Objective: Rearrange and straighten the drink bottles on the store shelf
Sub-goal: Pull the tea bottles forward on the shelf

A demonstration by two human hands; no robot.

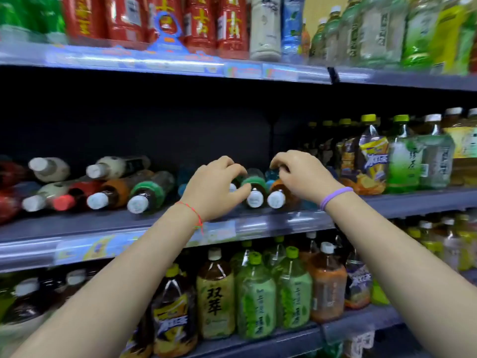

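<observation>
Dark open room above the lying bottles; standing bottles wall the right.

Grey metal shelving in tiers; dark back panel; dim, bluish light.

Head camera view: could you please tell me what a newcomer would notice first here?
Two hands reach onto the middle shelf: the left hand and right hand curl over bottles lying on their sides, caps outward. Between them lie a green-banded bottle and an orange-banded bottle. More toppled bottles lie to the left.
</observation>
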